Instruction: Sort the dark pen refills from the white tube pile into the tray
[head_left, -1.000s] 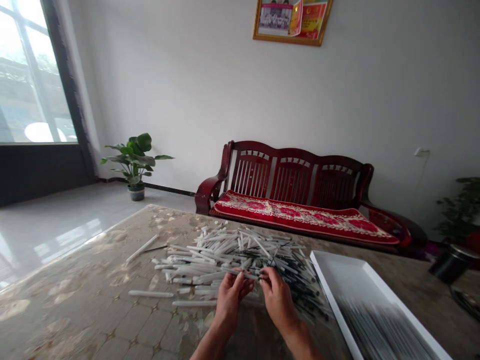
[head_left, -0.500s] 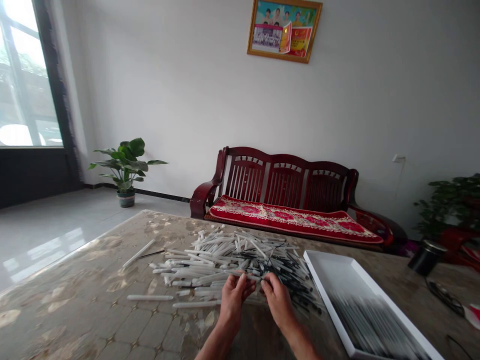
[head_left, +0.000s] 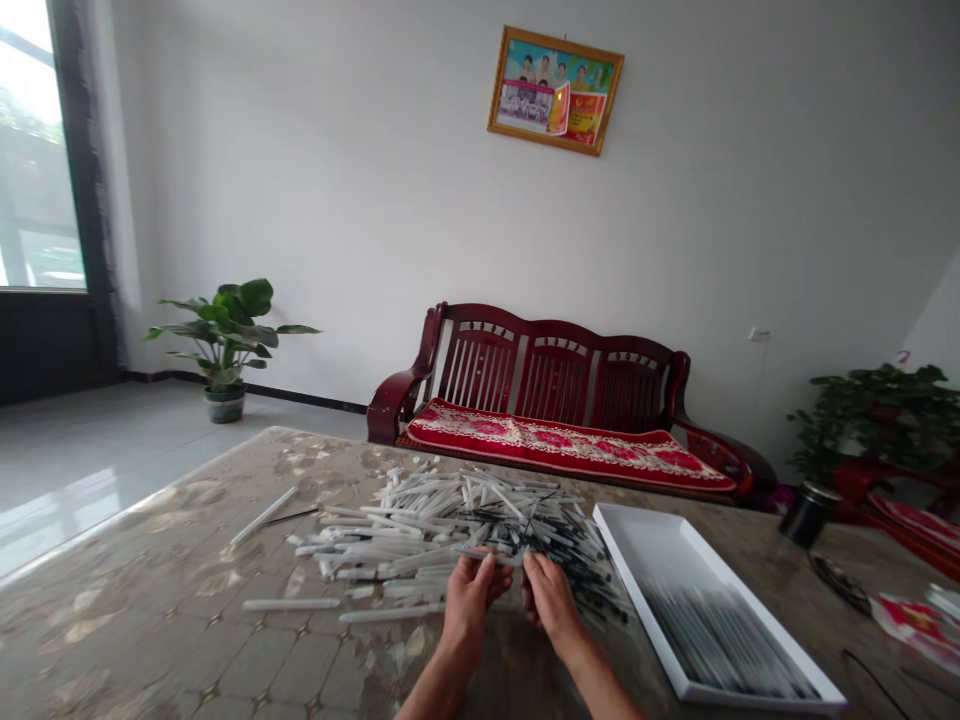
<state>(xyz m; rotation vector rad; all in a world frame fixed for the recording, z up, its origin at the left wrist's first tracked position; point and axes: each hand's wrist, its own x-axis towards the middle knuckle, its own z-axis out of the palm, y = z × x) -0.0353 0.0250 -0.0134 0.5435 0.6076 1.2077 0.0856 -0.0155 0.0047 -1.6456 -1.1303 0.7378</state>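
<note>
Over the near side of the pile, my left hand (head_left: 471, 588) is closed around a slim whitish pen barrel (head_left: 478, 553), whose left end shows past the fingers. My right hand (head_left: 549, 590) is pinched close beside it at the barrel's right end, with a small pale piece at the fingertips; whether the two pieces join cannot be made out. Behind and around both hands spreads a heap of white pen barrels (head_left: 420, 525), with dark thin pen parts (head_left: 592, 570) on its right side.
Right of the heap lies a white open box (head_left: 637, 535) with a row of pens (head_left: 727, 635). Loose barrels (head_left: 291, 604) lie at left on the patterned table (head_left: 165, 560). A black cup (head_left: 810, 515) and cable (head_left: 840, 582) are at far right. A wooden bench (head_left: 555, 370) stands behind.
The view has shifted slightly, moving the room and box leftward in the picture. Both hands stay close together at the barrel, with only slight finger movement.
</note>
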